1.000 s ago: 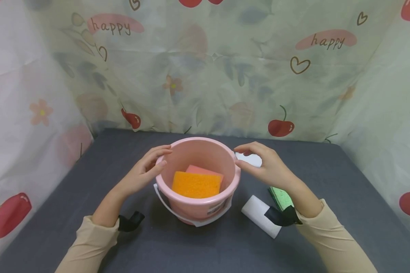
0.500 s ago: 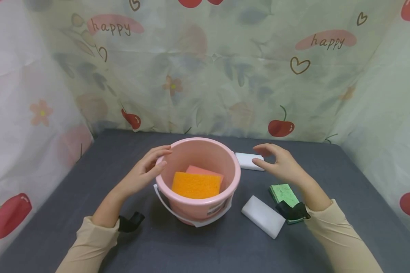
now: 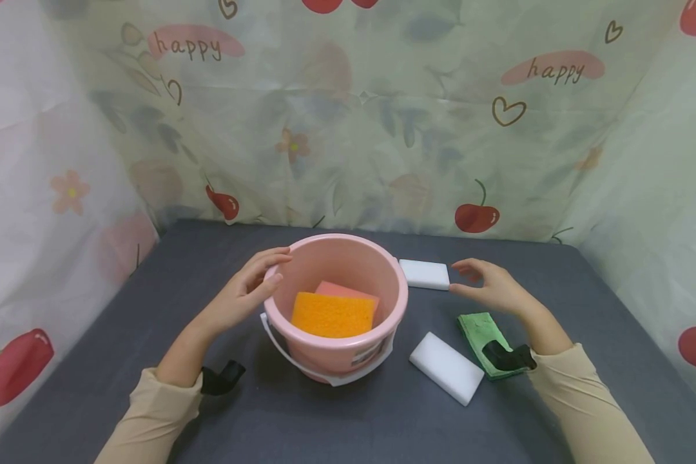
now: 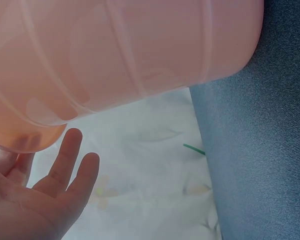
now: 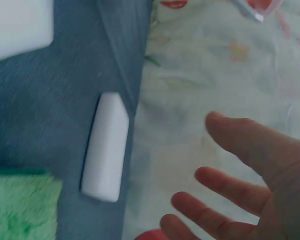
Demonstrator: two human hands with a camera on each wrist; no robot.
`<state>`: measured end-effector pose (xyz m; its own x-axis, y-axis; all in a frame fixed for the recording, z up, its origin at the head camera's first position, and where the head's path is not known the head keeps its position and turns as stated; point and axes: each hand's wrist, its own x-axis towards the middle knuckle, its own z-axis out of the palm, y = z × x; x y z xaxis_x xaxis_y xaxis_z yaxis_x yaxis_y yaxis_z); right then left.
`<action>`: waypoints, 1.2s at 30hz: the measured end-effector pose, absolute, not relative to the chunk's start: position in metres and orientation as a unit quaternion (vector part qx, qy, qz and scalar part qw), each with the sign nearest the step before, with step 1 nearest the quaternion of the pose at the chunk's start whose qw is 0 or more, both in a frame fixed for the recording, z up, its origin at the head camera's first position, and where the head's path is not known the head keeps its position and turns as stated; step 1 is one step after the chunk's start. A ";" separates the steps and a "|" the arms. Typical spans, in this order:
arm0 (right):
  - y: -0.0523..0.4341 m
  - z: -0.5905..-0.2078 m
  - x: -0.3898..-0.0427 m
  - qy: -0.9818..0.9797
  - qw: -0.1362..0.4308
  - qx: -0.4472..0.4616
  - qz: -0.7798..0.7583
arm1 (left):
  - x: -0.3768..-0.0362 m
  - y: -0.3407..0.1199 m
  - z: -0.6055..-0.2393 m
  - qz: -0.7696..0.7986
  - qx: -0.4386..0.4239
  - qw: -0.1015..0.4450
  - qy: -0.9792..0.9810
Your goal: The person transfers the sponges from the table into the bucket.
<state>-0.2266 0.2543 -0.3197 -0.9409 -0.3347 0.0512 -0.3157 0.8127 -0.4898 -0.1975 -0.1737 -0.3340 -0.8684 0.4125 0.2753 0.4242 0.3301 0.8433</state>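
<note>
My left hand (image 3: 243, 290) rests on the left rim of a pink bucket (image 3: 336, 351), fingertips at the edge. In the left wrist view its fingers (image 4: 65, 165) are loosely spread beside the bucket's wall. Inside the bucket lie an orange sponge (image 3: 333, 316) and, partly hidden behind it, a pink sponge (image 3: 348, 290). My right hand (image 3: 490, 283) hovers to the right of a white sponge block (image 3: 426, 274), thumb and fingers apart with nothing between them. The right wrist view shows that white block apart from the fingers (image 5: 230, 190).
Another white block (image 3: 446, 368) lies on the dark table (image 3: 325, 432), right of the bucket. Next to it is a green sponge (image 3: 484, 335), partly covered by a black wrist strap (image 3: 507, 357). The bucket's white handle (image 3: 336, 380) hangs down in front. A printed curtain (image 3: 359, 129) closes the back.
My right hand has moved rightward from the bucket's rim, past the far white block, uncovering it and the green sponge. My left hand has stayed put.
</note>
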 end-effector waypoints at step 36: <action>0.285 -0.363 -0.220 0.966 0.162 -0.109 -0.171 | -0.197 -0.174 -0.333 -0.522 -0.255 0.000 -0.814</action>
